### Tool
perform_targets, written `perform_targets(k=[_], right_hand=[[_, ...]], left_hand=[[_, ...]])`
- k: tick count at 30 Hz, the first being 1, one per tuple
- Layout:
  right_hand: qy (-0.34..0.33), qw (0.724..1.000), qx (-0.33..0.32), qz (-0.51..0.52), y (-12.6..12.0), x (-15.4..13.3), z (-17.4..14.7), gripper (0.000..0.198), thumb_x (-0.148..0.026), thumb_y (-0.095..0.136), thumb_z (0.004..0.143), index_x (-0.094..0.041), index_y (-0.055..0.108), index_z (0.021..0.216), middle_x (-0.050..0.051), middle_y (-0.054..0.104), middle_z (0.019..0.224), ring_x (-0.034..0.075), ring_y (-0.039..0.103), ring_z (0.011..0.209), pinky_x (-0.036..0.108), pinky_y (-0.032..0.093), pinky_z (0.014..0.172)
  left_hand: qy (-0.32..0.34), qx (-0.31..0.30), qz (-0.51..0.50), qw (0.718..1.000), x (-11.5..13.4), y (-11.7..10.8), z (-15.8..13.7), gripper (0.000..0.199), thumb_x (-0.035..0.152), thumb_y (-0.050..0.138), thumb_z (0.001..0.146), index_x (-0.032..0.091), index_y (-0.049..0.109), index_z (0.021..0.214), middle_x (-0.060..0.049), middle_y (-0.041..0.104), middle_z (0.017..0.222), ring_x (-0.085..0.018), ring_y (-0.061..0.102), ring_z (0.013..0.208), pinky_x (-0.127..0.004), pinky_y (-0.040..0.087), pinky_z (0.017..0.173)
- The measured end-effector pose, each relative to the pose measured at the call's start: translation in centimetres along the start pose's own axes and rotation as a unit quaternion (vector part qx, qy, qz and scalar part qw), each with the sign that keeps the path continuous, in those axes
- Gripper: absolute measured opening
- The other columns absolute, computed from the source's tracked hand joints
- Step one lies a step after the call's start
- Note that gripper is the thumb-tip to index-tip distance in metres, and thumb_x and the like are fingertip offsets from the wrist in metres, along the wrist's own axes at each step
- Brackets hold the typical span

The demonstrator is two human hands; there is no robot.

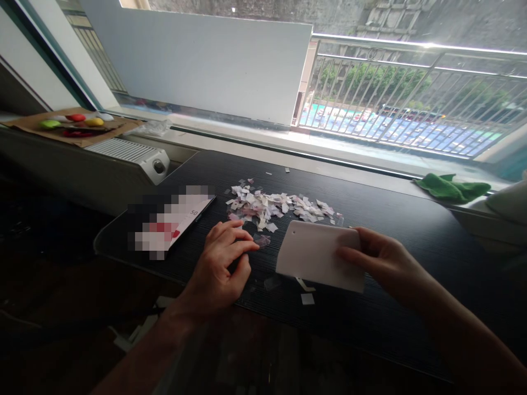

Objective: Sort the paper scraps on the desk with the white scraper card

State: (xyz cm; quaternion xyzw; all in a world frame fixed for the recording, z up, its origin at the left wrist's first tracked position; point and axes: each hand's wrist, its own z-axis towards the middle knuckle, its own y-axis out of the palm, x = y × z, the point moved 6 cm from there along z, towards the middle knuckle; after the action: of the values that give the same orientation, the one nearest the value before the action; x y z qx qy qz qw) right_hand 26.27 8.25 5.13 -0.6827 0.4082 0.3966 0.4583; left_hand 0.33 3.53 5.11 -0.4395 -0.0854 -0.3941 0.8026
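My right hand (381,258) grips the right end of a white card (313,255) between thumb and fingers. The card is held tilted over the dark table, and a small hole shows near its upper left corner. My left hand (226,258) is by the near edge of a pile of torn paper scraps (267,206), its fingers bent and apart. Its fingertips are beside a clear plastic scrap (262,240); whether they touch it I cannot tell. A small white paper square (307,299) and a pale strip (304,285) lie below the card.
Left of my left hand lies a phone (177,222) with a partly blurred screen on the dark table (354,192). A green cloth (452,188) rests on the sill at the right. At the left, a radiator (127,156) stands beside cardboard (24,122) bearing colourful items. Paper pieces (138,332) lie below.
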Motion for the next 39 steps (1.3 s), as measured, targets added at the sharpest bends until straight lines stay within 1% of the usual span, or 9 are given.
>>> perform_targets(k=[2, 7, 9, 13, 20, 24, 29, 34, 39], right_hand=[[0.013, 0.999, -0.029, -0.002, 0.6, 0.5, 0.1, 0.033, -0.043, 0.077, 0.068, -0.017, 0.067, 0.086, 0.002, 0.067, 0.077, 0.016, 0.062, 0.070, 0.026, 0.052, 0.059], [0.033, 0.997, -0.067, 0.009, 1.9, 0.6, -0.4, 0.039, -0.047, 0.079, 0.063, -0.016, 0.066, 0.083, 0.003, 0.066, 0.075, 0.017, 0.060, 0.068, 0.026, 0.049, 0.057], [0.035, 0.998, -0.059, 0.014, 2.0, 0.4, -0.4, 0.041, -0.047, 0.078, 0.062, -0.016, 0.066, 0.084, 0.003, 0.066, 0.076, 0.017, 0.061, 0.069, 0.027, 0.049, 0.058], [0.023, 0.999, -0.017, 0.019, 1.6, 0.0, 0.1, 0.043, -0.047, 0.080, 0.058, -0.015, 0.065, 0.083, 0.002, 0.065, 0.075, 0.017, 0.060, 0.068, 0.027, 0.049, 0.058], [0.022, 0.995, -0.099, 0.004, 3.1, 0.1, -0.8, 0.031, -0.042, 0.074, 0.072, -0.016, 0.066, 0.087, 0.002, 0.067, 0.079, 0.016, 0.061, 0.071, 0.024, 0.048, 0.059], [0.023, 0.996, -0.088, 0.014, 2.1, 0.1, -1.3, 0.032, -0.044, 0.073, 0.074, -0.017, 0.067, 0.090, 0.002, 0.068, 0.081, 0.017, 0.063, 0.074, 0.025, 0.050, 0.061], [0.034, 0.997, -0.066, -0.006, 0.7, 0.6, -1.3, 0.035, -0.046, 0.073, 0.074, -0.017, 0.067, 0.092, 0.003, 0.068, 0.082, 0.017, 0.063, 0.073, 0.025, 0.050, 0.061], [0.027, 0.997, -0.075, 0.016, 2.2, 0.5, -2.0, 0.031, -0.044, 0.073, 0.071, -0.017, 0.067, 0.084, 0.002, 0.066, 0.076, 0.017, 0.061, 0.068, 0.025, 0.048, 0.056], [0.016, 0.997, -0.073, 0.006, 2.6, -0.2, -1.6, 0.029, -0.042, 0.074, 0.071, -0.017, 0.067, 0.085, 0.002, 0.067, 0.076, 0.017, 0.061, 0.070, 0.025, 0.049, 0.058]], left_hand=[[0.001, -0.001, 0.001, 1.000, 0.0, 0.0, 0.0, 0.023, 0.006, 0.050, 0.083, 0.017, 0.067, 0.094, -0.007, 0.066, 0.098, -0.027, 0.051, 0.119, -0.053, 0.040, 0.105], [0.005, 0.000, 0.003, 1.000, 0.0, 0.0, 0.0, 0.023, 0.006, 0.050, 0.083, 0.017, 0.067, 0.094, -0.008, 0.066, 0.098, -0.027, 0.051, 0.119, -0.052, 0.041, 0.104], [0.007, 0.000, 0.003, 1.000, 0.0, 0.1, 0.0, 0.023, 0.006, 0.050, 0.083, 0.017, 0.067, 0.094, -0.007, 0.066, 0.098, -0.027, 0.051, 0.119, -0.052, 0.041, 0.104], [0.003, -0.004, 0.003, 1.000, 0.0, 0.1, 0.1, 0.023, 0.006, 0.050, 0.083, 0.018, 0.067, 0.095, -0.007, 0.065, 0.099, -0.027, 0.051, 0.119, -0.053, 0.040, 0.105], [0.005, 0.000, 0.003, 1.000, 0.1, 0.0, 0.2, 0.022, 0.006, 0.050, 0.083, 0.017, 0.066, 0.093, -0.007, 0.065, 0.097, -0.027, 0.051, 0.119, -0.053, 0.040, 0.105], [0.005, 0.000, 0.003, 1.000, 0.1, 0.0, 0.1, 0.022, 0.007, 0.050, 0.083, 0.017, 0.067, 0.094, -0.007, 0.066, 0.098, -0.027, 0.051, 0.119, -0.052, 0.041, 0.105], [0.002, 0.001, 0.002, 1.000, 0.1, 0.0, 0.1, 0.023, 0.007, 0.050, 0.082, 0.019, 0.068, 0.093, -0.006, 0.067, 0.097, -0.027, 0.052, 0.118, -0.051, 0.041, 0.105], [-0.003, -0.002, 0.003, 1.000, 0.0, 0.0, 0.1, 0.024, 0.007, 0.051, 0.081, 0.019, 0.067, 0.094, -0.006, 0.067, 0.098, -0.027, 0.052, 0.118, -0.052, 0.040, 0.106], [-0.007, -0.001, 0.003, 1.000, 0.0, -0.1, 0.2, 0.024, 0.008, 0.051, 0.081, 0.021, 0.068, 0.093, -0.005, 0.067, 0.098, -0.027, 0.052, 0.119, -0.050, 0.041, 0.105]])
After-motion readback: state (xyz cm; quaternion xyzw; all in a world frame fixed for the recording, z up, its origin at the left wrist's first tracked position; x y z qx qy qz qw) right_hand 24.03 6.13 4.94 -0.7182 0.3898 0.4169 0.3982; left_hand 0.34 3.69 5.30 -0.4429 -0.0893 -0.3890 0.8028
